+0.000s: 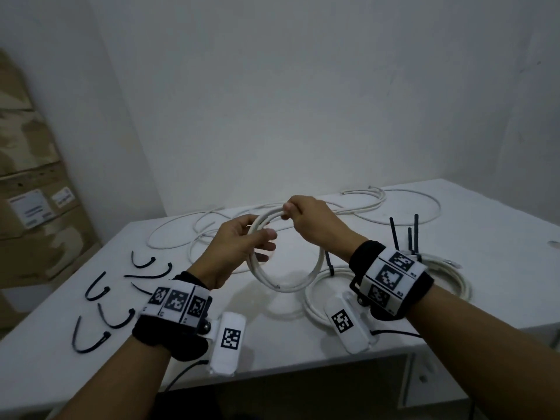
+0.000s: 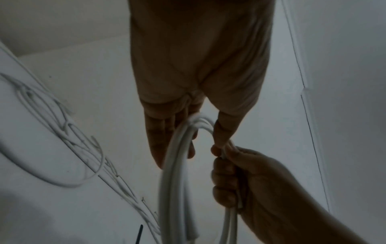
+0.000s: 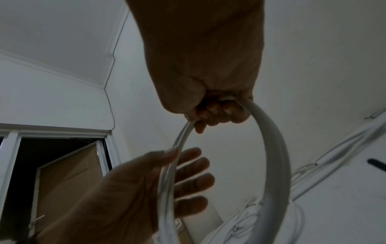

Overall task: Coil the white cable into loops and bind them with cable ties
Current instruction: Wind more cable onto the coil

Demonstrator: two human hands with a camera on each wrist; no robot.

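Observation:
I hold a small coil of white cable (image 1: 318, 263) upright above the table. My left hand (image 1: 257, 241) holds its left side, thumb on the near face and straight fingers behind, as the right wrist view shows (image 3: 171, 165). My right hand (image 1: 289, 211) grips the top of the coil in a fist (image 3: 213, 113). In the left wrist view the coil (image 2: 173, 181) runs between my left thumb and fingers, and the right hand (image 2: 227, 173) clasps it below. Several black cable ties (image 1: 100, 298) lie loose at the left of the table.
A bound white coil (image 1: 445, 283) with black tie tails (image 1: 406, 237) sticking up lies under my right wrist. Loose white cables (image 1: 333, 207) sprawl along the back of the white table (image 1: 485, 225). Cardboard boxes (image 1: 30, 207) stand at the left wall.

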